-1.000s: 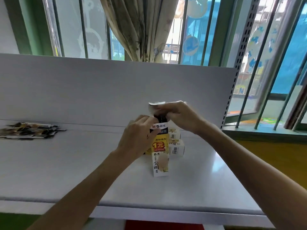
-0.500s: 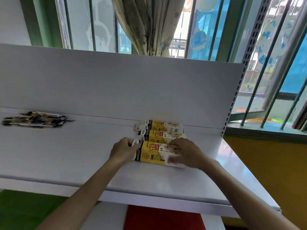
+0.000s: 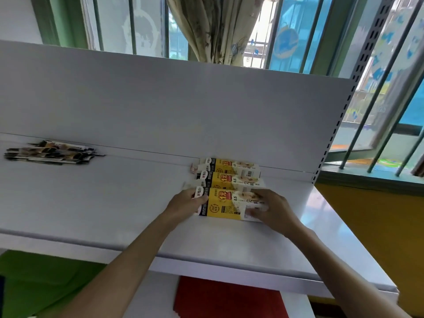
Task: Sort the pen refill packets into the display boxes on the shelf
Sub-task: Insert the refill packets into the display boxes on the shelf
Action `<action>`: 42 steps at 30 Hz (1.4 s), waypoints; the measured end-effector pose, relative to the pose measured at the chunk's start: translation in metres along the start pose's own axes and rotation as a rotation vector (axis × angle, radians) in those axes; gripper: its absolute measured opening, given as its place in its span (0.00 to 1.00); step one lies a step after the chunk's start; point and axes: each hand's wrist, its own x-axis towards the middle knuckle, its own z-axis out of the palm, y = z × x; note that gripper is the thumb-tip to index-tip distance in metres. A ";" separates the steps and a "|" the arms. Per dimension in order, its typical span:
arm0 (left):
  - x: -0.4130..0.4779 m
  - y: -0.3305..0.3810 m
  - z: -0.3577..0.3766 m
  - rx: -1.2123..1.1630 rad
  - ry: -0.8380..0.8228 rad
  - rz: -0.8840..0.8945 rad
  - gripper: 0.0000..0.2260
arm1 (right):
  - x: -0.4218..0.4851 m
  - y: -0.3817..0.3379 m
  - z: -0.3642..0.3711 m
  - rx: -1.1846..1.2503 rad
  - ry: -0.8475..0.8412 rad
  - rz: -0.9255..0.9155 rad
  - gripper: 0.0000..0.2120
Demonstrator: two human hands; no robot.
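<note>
Three yellow, black and white display boxes lie on their sides in a row on the white shelf (image 3: 91, 203). The nearest box (image 3: 227, 204) lies between my hands. My left hand (image 3: 187, 201) grips its left, black end, and my right hand (image 3: 270, 208) holds its right, white end with curled fingers. Behind it lie the middle box (image 3: 231, 180) and the far box (image 3: 229, 167), which sits against the back panel. A pile of dark pen refill packets (image 3: 52, 152) lies flat at the shelf's far left.
The white back panel (image 3: 160, 106) rises behind the shelf, with a perforated upright (image 3: 339, 115) at its right end. Behind are barred windows and a curtain (image 3: 213, 31). A red surface (image 3: 227, 299) shows below the shelf's front edge.
One second ago both hands held the box upright above the shelf. It has since been laid on its side in front of the other two, and my hands stay on its ends.
</note>
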 end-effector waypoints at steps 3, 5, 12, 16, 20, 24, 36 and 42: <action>-0.005 -0.006 -0.006 0.015 0.086 0.079 0.16 | 0.001 -0.008 -0.003 -0.210 0.016 0.017 0.27; -0.008 -0.014 -0.024 0.036 0.171 0.122 0.16 | 0.002 -0.021 -0.003 -0.275 0.063 -0.019 0.29; -0.042 -0.068 -0.169 0.215 0.389 0.143 0.11 | 0.052 -0.159 0.056 -0.012 0.132 -0.318 0.26; -0.082 -0.112 -0.264 0.313 0.513 0.060 0.12 | 0.075 -0.262 0.129 0.102 0.025 -0.438 0.26; -0.115 -0.156 -0.336 0.327 0.596 -0.018 0.13 | 0.079 -0.336 0.199 0.215 -0.090 -0.451 0.26; -0.129 -0.193 -0.374 0.328 0.599 -0.051 0.12 | 0.076 -0.367 0.262 0.233 -0.229 -0.415 0.25; -0.038 -0.261 -0.407 0.325 0.434 -0.036 0.11 | 0.163 -0.375 0.324 0.042 -0.178 -0.352 0.23; 0.024 -0.277 -0.428 0.360 0.380 0.003 0.12 | 0.247 -0.391 0.358 0.012 -0.150 -0.443 0.20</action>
